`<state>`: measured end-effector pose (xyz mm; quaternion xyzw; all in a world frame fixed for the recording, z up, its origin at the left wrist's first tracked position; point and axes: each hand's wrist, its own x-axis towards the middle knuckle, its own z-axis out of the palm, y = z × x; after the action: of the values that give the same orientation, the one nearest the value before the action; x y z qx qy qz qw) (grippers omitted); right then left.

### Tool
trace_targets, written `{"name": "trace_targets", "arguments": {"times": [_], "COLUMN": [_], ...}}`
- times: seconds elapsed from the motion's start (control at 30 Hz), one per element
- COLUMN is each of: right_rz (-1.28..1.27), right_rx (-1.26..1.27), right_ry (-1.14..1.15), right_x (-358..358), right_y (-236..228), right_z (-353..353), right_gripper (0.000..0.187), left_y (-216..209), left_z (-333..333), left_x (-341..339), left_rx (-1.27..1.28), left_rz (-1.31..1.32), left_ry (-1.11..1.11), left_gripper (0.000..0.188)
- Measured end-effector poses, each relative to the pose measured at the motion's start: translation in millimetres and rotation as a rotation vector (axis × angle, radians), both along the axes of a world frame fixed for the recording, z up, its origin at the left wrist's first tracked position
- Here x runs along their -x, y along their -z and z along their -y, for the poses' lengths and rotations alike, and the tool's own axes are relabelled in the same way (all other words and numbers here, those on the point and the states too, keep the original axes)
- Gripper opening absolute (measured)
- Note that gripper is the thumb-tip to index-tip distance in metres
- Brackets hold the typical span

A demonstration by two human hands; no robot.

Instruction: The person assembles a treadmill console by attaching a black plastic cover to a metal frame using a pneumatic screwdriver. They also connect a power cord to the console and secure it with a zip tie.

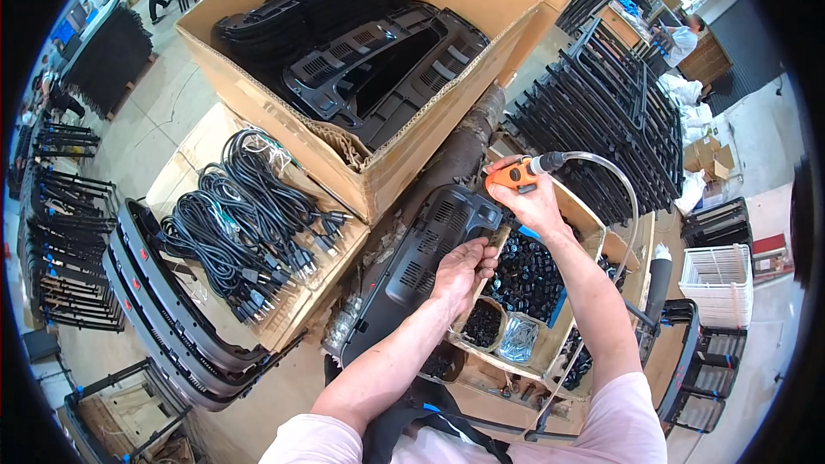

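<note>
My right hand is wrapped round an orange air tool. A hose runs from its black fitting and curves down to the right. Under the tool lies the end of a long black plastic cover with slotted vents. My left hand rests by the cover's right edge with its fingers curled together; what they hold, if anything, is hidden. Right beside it stands a wooden parts tray with small black plastic parts, tiny dark screws and silver metal pieces.
A large cardboard box of black covers stands ahead. Bundled black power cables lie on cardboard at left, above stacked curved black frames. Black tubular racks and a white basket are at right. Other people work far off.
</note>
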<state>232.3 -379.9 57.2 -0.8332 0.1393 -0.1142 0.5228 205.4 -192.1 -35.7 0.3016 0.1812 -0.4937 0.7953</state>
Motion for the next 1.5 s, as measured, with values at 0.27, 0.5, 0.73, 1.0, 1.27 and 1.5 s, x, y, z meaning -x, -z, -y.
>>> {"name": "trace_targets", "arguments": {"times": [0.27,0.5,0.73,1.0,1.27,1.5], "right_rz": [0.076,0.074,0.066,0.062,0.087,0.075], "right_rx": [-0.130,-0.310,-0.319,-0.286,-0.275,-0.179], "right_ry": [0.055,-0.025,-0.068,-0.095,-0.039,-0.015], "right_x": [7.5,42.8,43.4,34.6,14.3,-12.2], "right_y": [-1.8,-46.8,-49.6,-49.2,-38.2,-17.9], "right_z": [-9.9,-44.6,-57.2,-72.1,-90.0,-89.2], "right_gripper": [0.051,0.057,0.057,0.057,0.056,0.056], "left_y": [4.2,1.3,5.4,7.1,-8.6,-4.6], "left_z": [-3.3,2.7,-6.4,-22.4,-18.8,-47.0], "left_x": [-12.4,-35.9,-47.1,-56.6,-58.1,-13.8], "left_rx": [-0.041,0.080,0.203,0.251,0.105,0.134], "left_rz": [-0.115,-0.336,-0.366,-0.374,-0.290,-0.323], "left_ry": [-0.036,-0.267,-0.286,-0.243,-0.258,-0.084], "left_gripper": [0.025,0.023,0.023,0.024,0.032,0.030]}}
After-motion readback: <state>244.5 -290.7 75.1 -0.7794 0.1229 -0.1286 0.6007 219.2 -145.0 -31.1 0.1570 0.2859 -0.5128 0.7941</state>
